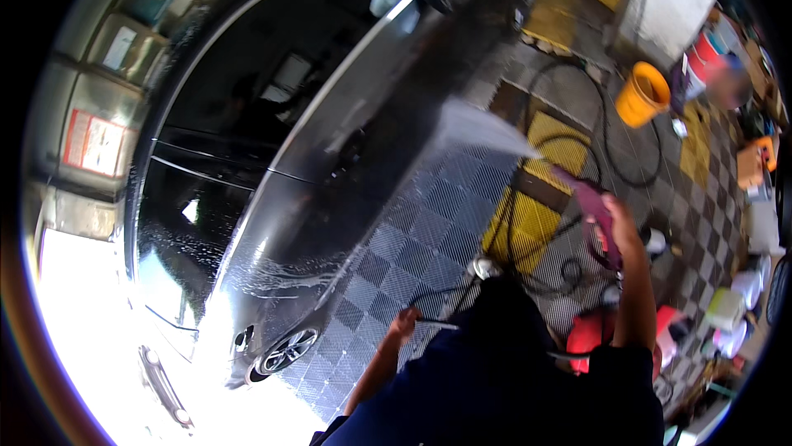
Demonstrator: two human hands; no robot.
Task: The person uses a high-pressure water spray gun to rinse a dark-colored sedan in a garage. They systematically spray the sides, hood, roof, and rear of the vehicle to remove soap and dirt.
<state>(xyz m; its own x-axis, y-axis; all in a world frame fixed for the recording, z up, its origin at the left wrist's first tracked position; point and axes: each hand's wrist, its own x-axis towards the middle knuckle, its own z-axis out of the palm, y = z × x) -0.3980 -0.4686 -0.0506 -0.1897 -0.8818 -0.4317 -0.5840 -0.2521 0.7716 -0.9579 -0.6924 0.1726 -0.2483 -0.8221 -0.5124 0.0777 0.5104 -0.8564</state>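
Spray gun | inside right hand, fingers curled round it | hose | inside left hand, fingers closed

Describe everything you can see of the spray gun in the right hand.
The spray gun is dark maroon, with a brighter red patch near the grip; it looks like plastic, though blur hides the finer detail. The right hand grips it from its right side in the picture. Its slim front end points up and left, toward the dark car, which it does not touch. A pale, fan-shaped spray leaves the tip, so it is running.
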